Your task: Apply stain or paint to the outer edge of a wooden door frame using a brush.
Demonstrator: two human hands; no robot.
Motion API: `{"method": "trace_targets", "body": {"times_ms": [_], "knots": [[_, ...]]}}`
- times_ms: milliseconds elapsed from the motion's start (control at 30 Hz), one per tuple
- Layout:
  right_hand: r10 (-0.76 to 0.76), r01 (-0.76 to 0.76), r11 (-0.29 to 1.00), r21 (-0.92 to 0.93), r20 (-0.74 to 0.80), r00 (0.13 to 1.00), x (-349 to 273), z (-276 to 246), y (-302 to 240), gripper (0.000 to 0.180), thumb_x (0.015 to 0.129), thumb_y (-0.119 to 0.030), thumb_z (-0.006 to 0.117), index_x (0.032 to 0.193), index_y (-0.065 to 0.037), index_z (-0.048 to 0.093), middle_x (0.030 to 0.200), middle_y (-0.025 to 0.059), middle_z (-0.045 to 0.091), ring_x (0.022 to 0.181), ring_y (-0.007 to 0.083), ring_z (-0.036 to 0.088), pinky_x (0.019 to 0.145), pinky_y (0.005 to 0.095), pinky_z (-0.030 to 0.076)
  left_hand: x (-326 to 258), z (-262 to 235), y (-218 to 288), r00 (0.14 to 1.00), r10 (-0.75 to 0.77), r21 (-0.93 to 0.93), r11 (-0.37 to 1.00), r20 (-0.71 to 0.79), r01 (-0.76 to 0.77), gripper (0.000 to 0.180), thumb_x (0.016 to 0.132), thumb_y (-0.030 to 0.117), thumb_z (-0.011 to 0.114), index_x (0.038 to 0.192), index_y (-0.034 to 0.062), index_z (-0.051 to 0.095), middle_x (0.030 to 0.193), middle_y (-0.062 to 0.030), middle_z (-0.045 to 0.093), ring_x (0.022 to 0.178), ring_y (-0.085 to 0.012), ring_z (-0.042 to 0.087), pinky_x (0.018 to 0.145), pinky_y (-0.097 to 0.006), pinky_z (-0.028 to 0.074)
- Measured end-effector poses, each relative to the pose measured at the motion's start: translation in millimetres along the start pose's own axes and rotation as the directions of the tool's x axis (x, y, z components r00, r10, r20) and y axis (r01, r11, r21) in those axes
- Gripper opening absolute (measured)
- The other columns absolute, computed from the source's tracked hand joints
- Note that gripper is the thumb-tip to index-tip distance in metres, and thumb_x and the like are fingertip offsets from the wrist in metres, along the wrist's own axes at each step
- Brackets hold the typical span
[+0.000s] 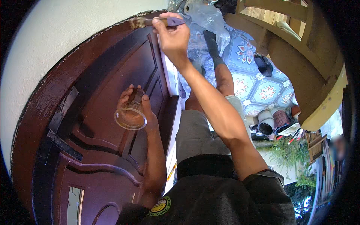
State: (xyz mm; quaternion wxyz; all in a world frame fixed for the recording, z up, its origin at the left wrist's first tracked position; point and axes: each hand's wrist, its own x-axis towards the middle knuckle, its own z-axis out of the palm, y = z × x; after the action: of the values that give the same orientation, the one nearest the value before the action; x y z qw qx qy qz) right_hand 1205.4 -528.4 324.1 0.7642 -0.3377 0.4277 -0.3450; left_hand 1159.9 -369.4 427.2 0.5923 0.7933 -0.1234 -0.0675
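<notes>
My right hand (173, 35) is closed round the purple-brown handle of a paintbrush (139, 22). Its pale bristles point left and meet the dark brown door frame (93, 35), close to where the wood borders the white wall (56, 33). Lower and to the left, the fingers of my left hand (148, 110) wrap round a clear plastic cup (130, 117), whose round rim faces me. Inside the cup some brownish colour shows. Behind the cup stands a dark brown panelled door (112, 75) with carved mouldings.
Clear plastic sheeting (206, 22) lies over blue flower-patterned floor tiles (258, 86) near my feet. A brown wooden railing (292, 48) rises at the right. A black sandal (263, 65), a pale bucket (266, 122) and green plants (287, 152) are also on the right.
</notes>
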Motion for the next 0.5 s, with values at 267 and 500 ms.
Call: {"method": "trace_targets", "body": {"times_ms": [267, 500], "knots": [[0.144, -0.162, 0.962, 0.218, 0.099, 0.985, -51.2, 23.5, -81.1, 0.021, 0.083, -0.014, 0.070, 0.094, -0.001, 0.059, 0.088, 0.0068, 0.068, 0.073, 0.0088, 0.062, 0.067, 0.0228, 0.050, -3.9, 3.4, -0.2, 1.000, 0.005, 0.015, 1.000, -0.031, -0.004, 0.041, 0.081, -0.005, 0.063, 0.114, 0.0091, 0.043, 0.116, -0.0104, 0.049, 0.114, -0.0261, 0.050, 0.095, -0.044, 0.049], [0.176, -0.186, 0.958, 0.221, 0.061, 0.982, -10.4, -0.4, -21.5, 0.029, 0.084, -0.009, 0.069, 0.104, 0.003, 0.052, 0.088, 0.0125, 0.065, 0.077, 0.0156, 0.066, 0.063, 0.0251, 0.055, -4.1, 1.9, -1.2, 1.000, 0.028, 0.029, 0.999, -0.014, -0.028, 0.040, 0.082, -0.006, 0.061, 0.114, 0.0083, 0.043, 0.116, -0.0115, 0.050, 0.114, -0.0269, 0.050, 0.095, -0.044, 0.050]]}}
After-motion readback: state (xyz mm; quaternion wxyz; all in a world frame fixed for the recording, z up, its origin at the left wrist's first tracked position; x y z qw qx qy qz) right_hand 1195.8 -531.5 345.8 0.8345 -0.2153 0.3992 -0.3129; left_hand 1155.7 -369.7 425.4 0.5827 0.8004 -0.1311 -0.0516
